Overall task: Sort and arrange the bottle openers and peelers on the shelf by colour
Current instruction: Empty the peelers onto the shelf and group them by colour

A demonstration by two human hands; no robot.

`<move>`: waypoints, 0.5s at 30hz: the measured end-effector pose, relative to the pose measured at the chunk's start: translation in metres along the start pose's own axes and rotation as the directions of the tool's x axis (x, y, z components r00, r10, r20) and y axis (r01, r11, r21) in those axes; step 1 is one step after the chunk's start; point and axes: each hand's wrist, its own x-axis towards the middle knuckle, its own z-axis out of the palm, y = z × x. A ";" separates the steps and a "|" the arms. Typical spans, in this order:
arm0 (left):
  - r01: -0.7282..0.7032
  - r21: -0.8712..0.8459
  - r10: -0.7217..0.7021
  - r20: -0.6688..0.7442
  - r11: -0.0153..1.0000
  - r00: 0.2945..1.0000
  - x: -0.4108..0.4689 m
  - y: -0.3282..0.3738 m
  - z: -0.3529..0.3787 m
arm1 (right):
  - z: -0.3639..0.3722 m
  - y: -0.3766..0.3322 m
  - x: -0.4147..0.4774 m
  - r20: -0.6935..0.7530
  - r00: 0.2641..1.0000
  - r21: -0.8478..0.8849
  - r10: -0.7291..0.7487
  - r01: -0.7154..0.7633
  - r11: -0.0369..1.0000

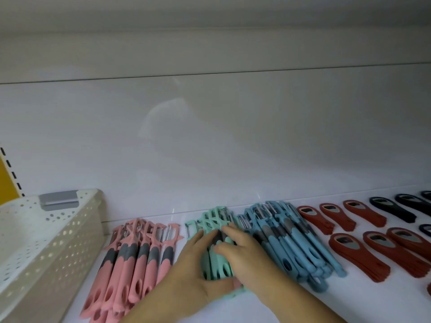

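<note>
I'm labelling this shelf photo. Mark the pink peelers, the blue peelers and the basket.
pink peelers (134, 259), head view, on a pink handle
blue peelers (289, 241), head view, on a blue handle
basket (77, 227), head view, on its perforated side wall

Two bare hands: left hand (198, 259), right hand (242, 250). Bare forearms running to lower frame edge. No sleeves, rings, watch or gloves visible. Short fingernails, somewhat blurred.
</note>
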 end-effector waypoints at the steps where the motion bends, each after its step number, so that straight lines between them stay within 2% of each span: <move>1: 0.045 -0.114 -0.048 -0.029 0.993 0.998 -0.002 0.003 -0.004 | 0.000 0.000 0.000 -0.010 1.000 0.021 0.002 -0.002 1.000; 3: 0.091 -0.419 -0.138 -0.083 0.903 0.987 -0.002 0.009 -0.010 | 0.001 -0.001 0.000 -0.038 0.999 0.074 -0.003 0.006 0.997; 5: 0.130 -0.585 -0.273 -0.164 0.800 0.948 0.004 0.011 -0.012 | 0.001 0.000 0.001 -0.048 0.999 0.126 -0.006 0.012 0.992; 8: 0.140 -0.649 -0.375 -0.239 0.748 0.896 0.012 0.007 -0.007 | 0.003 0.000 0.001 -0.050 0.999 0.134 -0.007 0.013 0.991; 15: 0.126 -0.577 -0.375 -0.336 0.807 0.864 0.018 0.007 -0.004 | 0.003 0.000 0.001 0.005 1.000 0.172 -0.011 0.010 0.985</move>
